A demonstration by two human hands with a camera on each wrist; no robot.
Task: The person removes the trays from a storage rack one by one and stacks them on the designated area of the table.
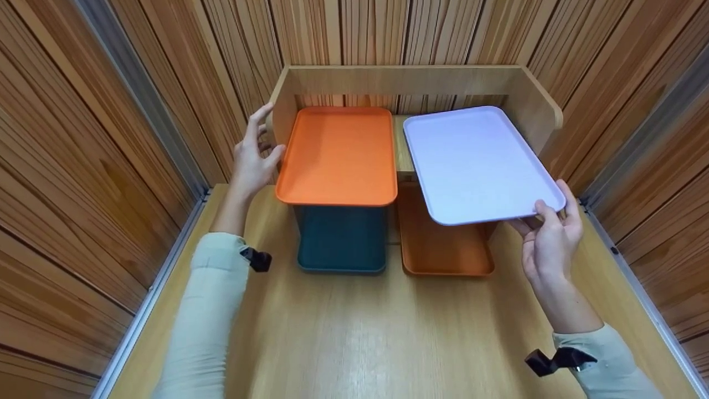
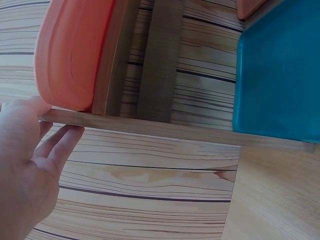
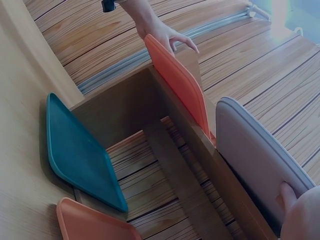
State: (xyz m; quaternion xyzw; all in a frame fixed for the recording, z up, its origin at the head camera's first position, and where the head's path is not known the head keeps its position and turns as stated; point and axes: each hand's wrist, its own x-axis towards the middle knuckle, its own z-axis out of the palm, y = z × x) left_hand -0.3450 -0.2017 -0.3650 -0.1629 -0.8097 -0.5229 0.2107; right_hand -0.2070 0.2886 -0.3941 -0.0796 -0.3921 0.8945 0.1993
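A lavender tray (image 1: pixel 482 163) lies slanted over the right half of the wooden shelf's top board. My right hand (image 1: pixel 554 238) holds it at its near right corner, thumb above and fingers beneath; in the right wrist view the tray's underside (image 3: pixel 255 155) shows. At the shelf's left side panel (image 2: pixel 165 129), my left hand (image 1: pixel 256 160) grips the front edge, with the thumb inside by the orange tray (image 1: pixel 338 158) and the fingers outside. That orange tray rests on the left half of the top board, its near end jutting over the front.
Below the top board, a teal tray (image 1: pixel 342 241) lies at the left and a brown-orange tray (image 1: pixel 447 249) at the right. The shelf's right side panel (image 1: pixel 534 105) rises beside the lavender tray. Wood-patterned walls (image 1: pixel 376 33) enclose the table (image 1: pixel 354 332).
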